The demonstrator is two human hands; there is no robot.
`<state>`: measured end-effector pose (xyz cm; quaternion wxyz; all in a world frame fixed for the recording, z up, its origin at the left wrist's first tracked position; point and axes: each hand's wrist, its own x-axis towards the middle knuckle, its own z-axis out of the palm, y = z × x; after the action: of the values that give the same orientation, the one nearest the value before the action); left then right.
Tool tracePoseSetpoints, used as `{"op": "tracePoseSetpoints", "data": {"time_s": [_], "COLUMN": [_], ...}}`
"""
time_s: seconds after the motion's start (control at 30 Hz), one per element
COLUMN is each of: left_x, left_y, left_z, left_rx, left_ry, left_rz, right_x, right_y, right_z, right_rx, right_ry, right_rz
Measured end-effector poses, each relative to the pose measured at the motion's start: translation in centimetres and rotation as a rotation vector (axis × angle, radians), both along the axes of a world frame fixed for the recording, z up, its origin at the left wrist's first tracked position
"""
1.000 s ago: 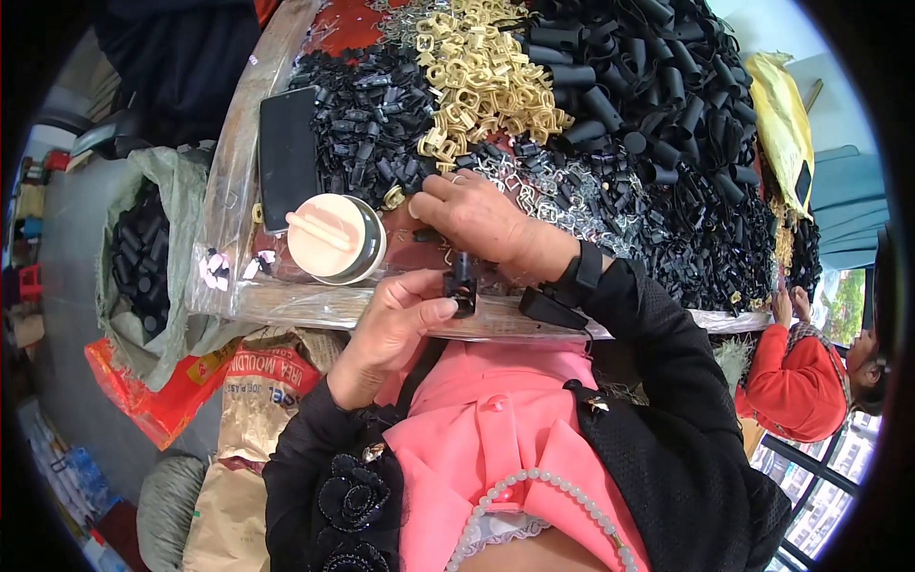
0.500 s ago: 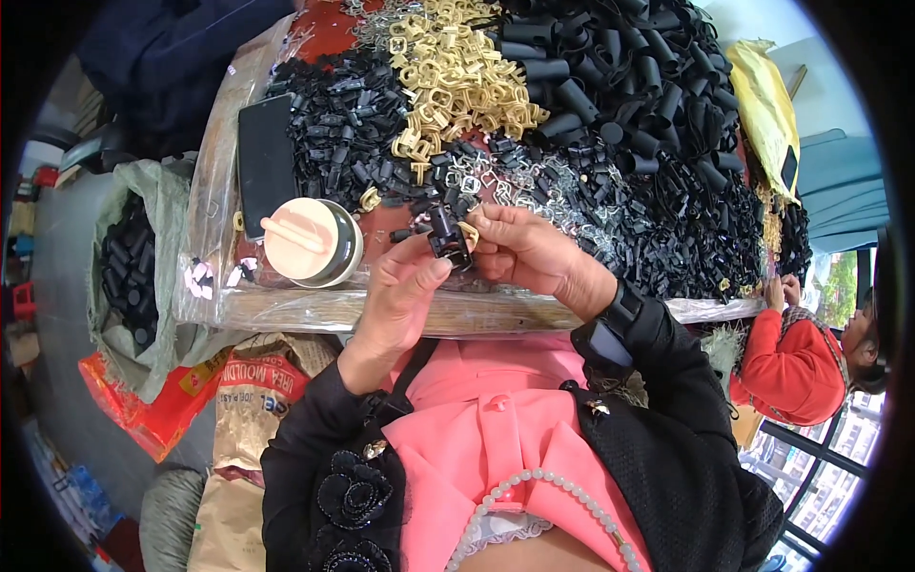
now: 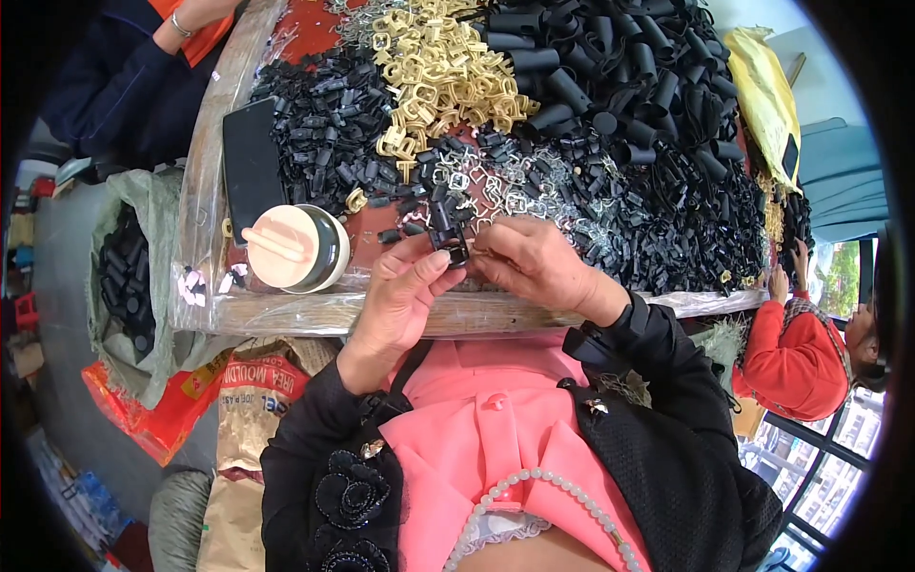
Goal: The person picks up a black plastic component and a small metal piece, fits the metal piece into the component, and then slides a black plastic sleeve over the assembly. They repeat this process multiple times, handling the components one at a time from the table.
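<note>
A small black plastic part (image 3: 445,227), a short cylinder with a frame-like lower end, is pinched upright between the thumb and fingers of my left hand (image 3: 405,291). Close against its right side, my right hand (image 3: 538,262) is closed with the fingers curled. Whatever those fingertips hold, if anything, is hidden behind them. Both hands are just above the table's near edge. Beyond them lie loose silver wire loops (image 3: 486,186), a pile of yellow plastic buckle-like pieces (image 3: 443,71) and small black parts (image 3: 329,143).
Larger black tubes (image 3: 572,91) are heaped at the far right. A lidded jar (image 3: 284,248) and a dark flat phone-like slab (image 3: 250,162) lie left of my hands. An open sack (image 3: 157,210) stands beside the table. Other people sit at far left and right (image 3: 796,357).
My right hand has turned and curled over, and the yellow piece at its fingertips is out of sight. At far left, another person's hand and orange clothing have come into view.
</note>
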<state>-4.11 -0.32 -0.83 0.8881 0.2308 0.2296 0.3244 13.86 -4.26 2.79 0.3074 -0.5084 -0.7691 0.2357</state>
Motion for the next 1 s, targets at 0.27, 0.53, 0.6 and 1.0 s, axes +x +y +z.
{"op": "tracePoseSetpoints", "data": {"time_s": [0.27,0.53,0.6,1.0], "left_x": [-0.2,-0.3,-0.4,-1.0], "left_y": [0.2,0.0,0.0,0.6], "left_z": [0.6,0.5,0.4,1.3], "left_rx": [-0.048,-0.088,-0.090,-0.139], "left_ry": [0.034,0.035,0.028,0.066], "left_rz": [-0.091,-0.169,-0.176,-0.137], "right_x": [1.5,0.2,0.2,0.3], "right_y": [1.0,1.3,1.2,0.8], "right_z": [1.8,2.0,1.9,0.0], "right_rx": [-0.137,-0.205,-0.250,-0.508], "right_ry": [0.198,0.295,0.322,0.463], "right_rz": [-0.008,0.066,0.052,-0.182]}}
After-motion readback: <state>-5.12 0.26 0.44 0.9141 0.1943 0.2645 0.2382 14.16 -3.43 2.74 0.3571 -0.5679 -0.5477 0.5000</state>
